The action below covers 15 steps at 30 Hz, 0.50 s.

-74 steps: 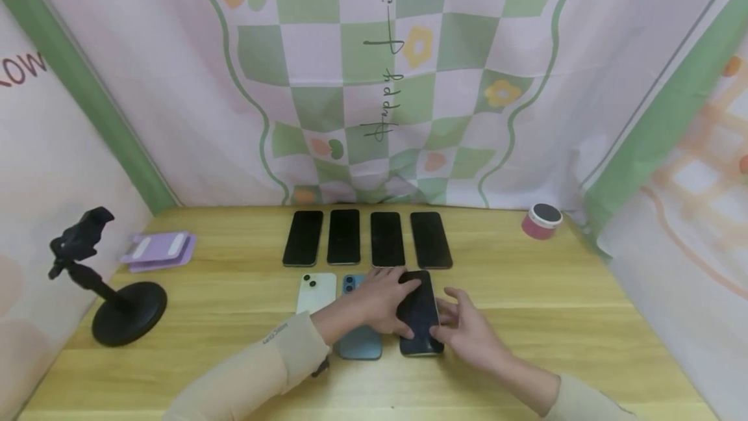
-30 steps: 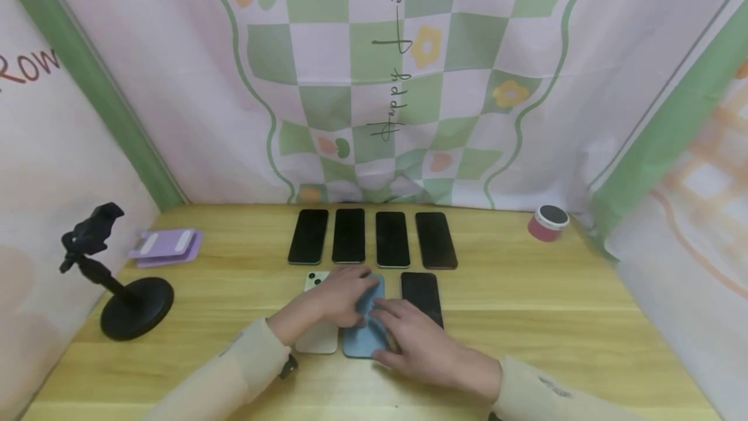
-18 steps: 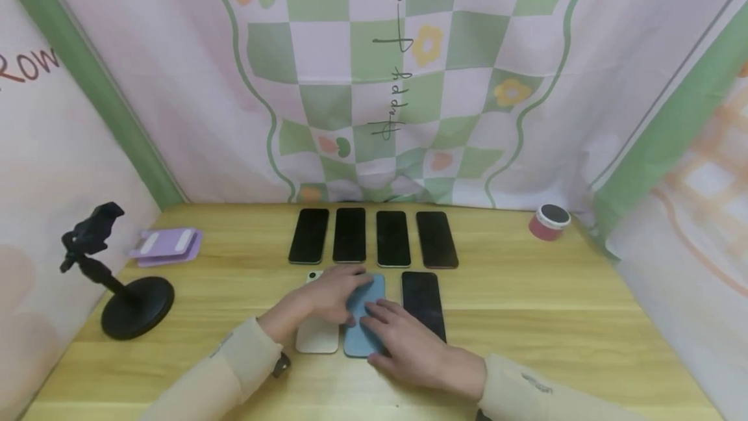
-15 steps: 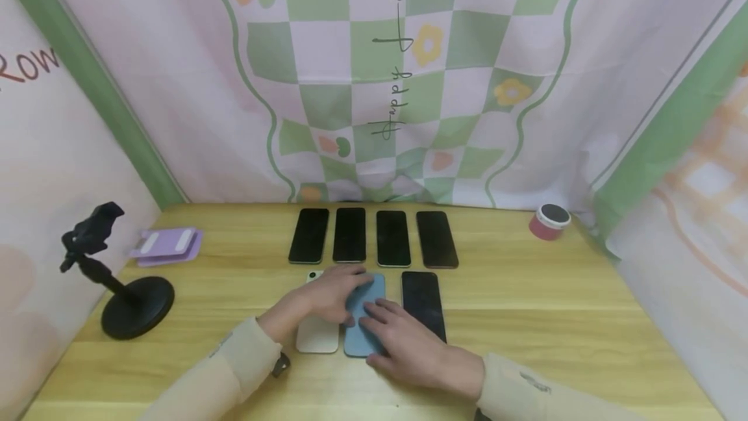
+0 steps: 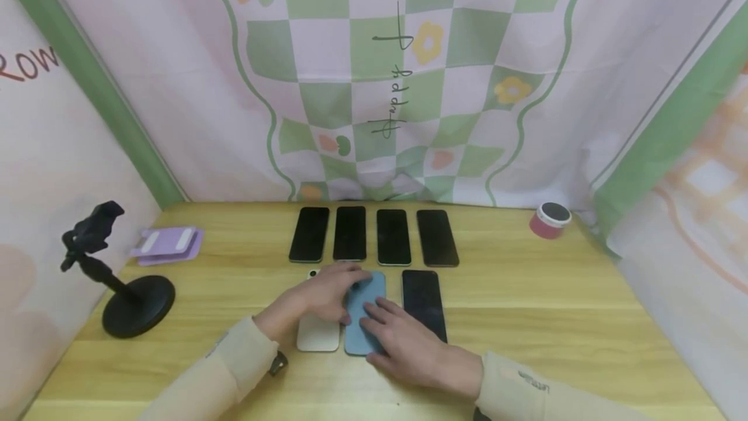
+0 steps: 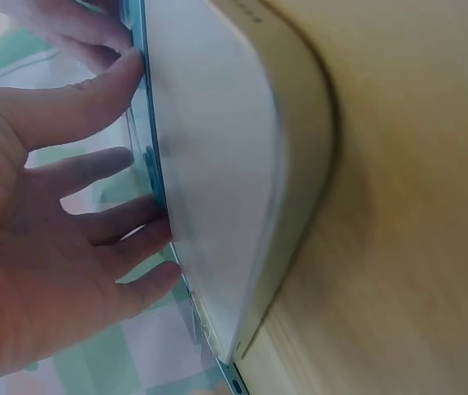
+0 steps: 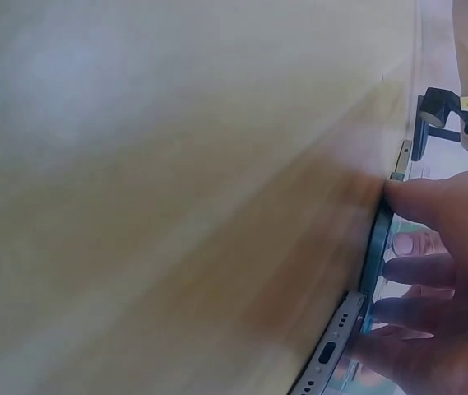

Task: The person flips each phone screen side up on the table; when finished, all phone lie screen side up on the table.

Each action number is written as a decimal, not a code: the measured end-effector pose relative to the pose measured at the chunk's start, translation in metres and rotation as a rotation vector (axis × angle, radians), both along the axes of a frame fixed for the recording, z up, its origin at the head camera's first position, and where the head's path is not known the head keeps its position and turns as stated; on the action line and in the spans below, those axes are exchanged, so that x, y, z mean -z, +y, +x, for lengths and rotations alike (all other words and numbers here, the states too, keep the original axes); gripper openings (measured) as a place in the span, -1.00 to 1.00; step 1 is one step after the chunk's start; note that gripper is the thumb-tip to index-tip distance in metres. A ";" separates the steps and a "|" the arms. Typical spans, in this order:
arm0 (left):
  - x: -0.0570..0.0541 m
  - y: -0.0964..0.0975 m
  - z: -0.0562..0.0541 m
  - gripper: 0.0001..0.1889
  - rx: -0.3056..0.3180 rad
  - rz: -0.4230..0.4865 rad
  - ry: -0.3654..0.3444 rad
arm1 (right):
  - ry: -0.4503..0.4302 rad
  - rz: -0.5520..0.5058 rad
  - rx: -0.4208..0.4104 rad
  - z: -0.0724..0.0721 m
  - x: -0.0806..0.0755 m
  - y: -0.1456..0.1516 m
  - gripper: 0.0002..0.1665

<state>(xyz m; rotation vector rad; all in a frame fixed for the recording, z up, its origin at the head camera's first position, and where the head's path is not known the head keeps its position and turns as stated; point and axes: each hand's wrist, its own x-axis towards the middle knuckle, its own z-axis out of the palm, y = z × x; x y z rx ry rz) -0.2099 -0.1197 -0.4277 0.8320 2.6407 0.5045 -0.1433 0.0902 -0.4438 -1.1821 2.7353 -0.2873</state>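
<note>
Flat, light-blue, round-cornered phone (image 5: 368,290)

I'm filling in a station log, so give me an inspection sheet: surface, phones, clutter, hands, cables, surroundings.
Surface: wood-grain table, dry-looking; a tiny dark speck near the front.
Phones: blue phone back up, between a white phone, also back up, and a dark-screened phone; four more dark-screened phones in a row behind.
Clutter: black stand and purple item at left; round pink-and-white item at far right.
Hands: left hand touches the blue phone's left side; right hand rests fingers on its right side.
Cables: nothing seen.
Surroundings: checked, flowered curtain behind; printed cloth at both sides.
</note>
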 end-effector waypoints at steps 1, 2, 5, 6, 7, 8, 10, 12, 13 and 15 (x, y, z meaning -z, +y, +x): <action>0.000 0.000 0.000 -0.13 0.007 0.000 0.005 | 0.003 0.000 -0.004 0.000 0.000 0.000 -0.29; 0.000 0.000 -0.001 -0.13 0.012 0.005 0.008 | 0.004 0.001 -0.007 0.000 0.000 0.000 -0.29; -0.001 0.001 -0.002 -0.16 0.013 0.026 0.001 | 0.004 0.001 -0.012 0.000 0.000 -0.001 -0.30; -0.001 0.002 -0.003 -0.18 0.008 0.034 -0.002 | 0.003 0.001 -0.013 0.000 0.000 -0.001 -0.30; -0.002 0.003 -0.003 -0.21 0.001 0.045 -0.001 | 0.004 0.001 -0.013 0.000 0.000 -0.001 -0.30; -0.002 0.004 -0.004 -0.23 -0.010 0.059 -0.004 | 0.008 0.003 -0.013 0.000 0.000 -0.002 -0.30; -0.003 0.008 -0.006 -0.27 -0.037 0.080 -0.009 | 0.012 0.000 -0.013 0.000 0.000 -0.002 -0.30; -0.003 0.012 -0.007 -0.29 -0.071 0.088 -0.012 | 0.020 -0.004 -0.015 0.001 0.000 -0.001 -0.31; -0.002 0.015 -0.009 -0.30 -0.088 0.095 -0.013 | 0.023 -0.006 -0.016 0.001 0.000 -0.001 -0.31; -0.001 0.019 -0.011 -0.34 -0.124 0.099 -0.015 | 0.023 -0.016 -0.017 0.001 0.000 0.000 -0.32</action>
